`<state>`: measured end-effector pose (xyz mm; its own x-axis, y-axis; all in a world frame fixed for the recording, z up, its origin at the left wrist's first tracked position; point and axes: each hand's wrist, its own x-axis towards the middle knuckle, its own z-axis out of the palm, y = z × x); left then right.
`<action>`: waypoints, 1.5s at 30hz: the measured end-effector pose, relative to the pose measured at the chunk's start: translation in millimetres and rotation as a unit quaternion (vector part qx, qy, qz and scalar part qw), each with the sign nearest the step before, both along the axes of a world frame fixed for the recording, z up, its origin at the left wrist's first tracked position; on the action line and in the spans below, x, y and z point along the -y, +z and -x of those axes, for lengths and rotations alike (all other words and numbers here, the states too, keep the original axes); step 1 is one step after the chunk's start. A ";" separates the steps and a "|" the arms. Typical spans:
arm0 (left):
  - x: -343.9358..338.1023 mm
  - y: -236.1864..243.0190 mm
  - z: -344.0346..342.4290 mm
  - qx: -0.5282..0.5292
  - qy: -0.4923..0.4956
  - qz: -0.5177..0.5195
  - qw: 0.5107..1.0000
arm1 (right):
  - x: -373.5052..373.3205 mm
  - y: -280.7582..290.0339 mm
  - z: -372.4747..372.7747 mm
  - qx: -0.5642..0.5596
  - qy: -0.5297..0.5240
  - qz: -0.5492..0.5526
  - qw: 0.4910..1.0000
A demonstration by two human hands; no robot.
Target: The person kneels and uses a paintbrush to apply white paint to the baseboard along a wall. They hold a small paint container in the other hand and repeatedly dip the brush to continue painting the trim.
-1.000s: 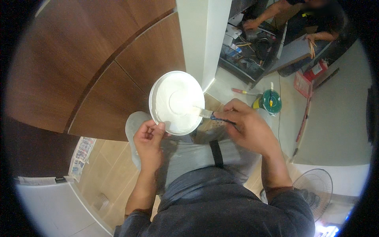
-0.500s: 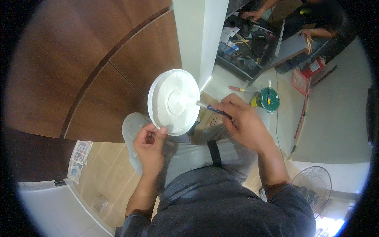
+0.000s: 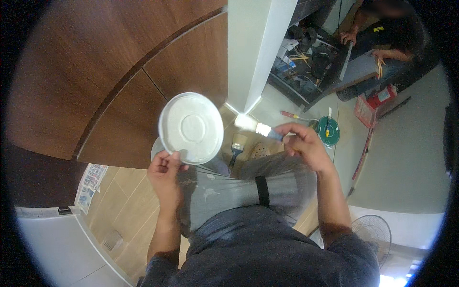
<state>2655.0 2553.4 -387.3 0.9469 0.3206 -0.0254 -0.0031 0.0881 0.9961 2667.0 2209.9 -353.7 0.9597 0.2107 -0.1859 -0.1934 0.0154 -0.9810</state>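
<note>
My left hand (image 3: pixel 165 170) pinches the near rim of the round white paint-smeared lid (image 3: pixel 191 128). My right hand (image 3: pixel 306 146) is closed around a small flat paintbrush (image 3: pixel 263 129), to the lid's right. The tilted lid may slip and drip onto my grey trousers (image 3: pixel 229 184).

Small white-bristled paintbrush (image 3: pixel 264 129): handle hidden in right hand (image 3: pixel 306 146), bristle tip blurred. Round white plastic lid (image 3: pixel 191 128): lower rim behind left hand (image 3: pixel 165 170) thumb.
</note>
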 end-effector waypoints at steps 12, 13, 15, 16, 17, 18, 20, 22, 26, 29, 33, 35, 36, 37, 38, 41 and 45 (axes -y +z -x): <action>-59.5 -21.1 -5.0 -0.051 0.020 0.172 0.984 | 37.4 -240.2 -150.2 0.080 0.033 0.269 0.959; -62.6 -25.8 -2.2 -0.058 0.009 0.166 0.984 | 20.1 -253.6 -160.4 0.001 0.023 0.249 0.968; -66.9 -34.5 -6.7 -0.064 -0.018 0.153 0.986 | 8.1 -297.4 -176.9 -0.103 0.010 0.256 0.961; -68.8 -37.4 -11.3 -0.062 -0.030 0.144 0.987 | 11.1 -336.5 -183.9 -0.126 0.009 0.280 0.952; -70.7 -41.6 -10.4 -0.061 -0.034 0.131 0.989 | 3.7 -354.0 -188.8 -0.148 0.017 0.302 0.942; -70.5 -42.8 -10.8 -0.073 -0.031 0.132 0.988 | 1.2 -369.1 -192.2 -0.149 0.026 0.327 0.933; -73.8 -39.3 -13.1 -0.106 -0.023 0.126 0.986 | -27.7 -377.5 -193.8 -0.156 0.049 0.370 0.914; -76.6 -40.6 -11.8 -0.112 0.004 0.092 0.989 | -61.1 -355.6 -206.0 -0.113 0.095 0.461 0.875; -79.3 -43.3 -0.8 -0.126 0.008 0.061 0.990 | -65.3 -406.6 -217.3 -0.005 0.039 0.514 0.857; -83.9 -48.1 12.9 -0.152 0.040 0.026 0.987 | -80.5 -422.1 -236.6 0.051 0.075 0.474 0.876; -88.3 -42.0 8.9 -0.193 0.035 0.006 0.981 | -81.3 -462.9 -258.1 0.044 0.030 0.511 0.858; -90.7 -43.5 13.7 -0.201 0.040 0.003 0.979 | -80.3 -476.8 -264.3 0.033 0.011 0.507 0.861; -91.7 -41.8 14.9 -0.210 0.040 -0.001 0.977 | -81.8 -484.1 -265.5 0.052 0.022 0.503 0.862; -91.0 -39.5 15.1 -0.217 0.041 -0.003 0.975 | -82.5 -488.2 -268.0 0.044 0.022 0.498 0.866; -89.9 -38.8 15.5 -0.224 0.042 -0.005 0.974 | -83.1 -492.2 -269.1 0.036 0.020 0.492 0.869; -87.2 -40.9 15.8 -0.221 0.079 -0.017 0.972 | -80.0 -505.0 -272.1 0.080 0.000 0.492 0.867; -81.7 -34.8 15.8 -0.229 0.088 -0.017 0.969 | -96.4 -488.4 -278.3 0.075 0.026 0.489 0.869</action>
<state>2639.2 2635.1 -422.1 0.7699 0.4834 -0.4166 0.4274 0.0942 0.8991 2945.3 2306.3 -842.1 0.9826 0.0650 -0.1742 -0.0387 -0.8448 -0.5337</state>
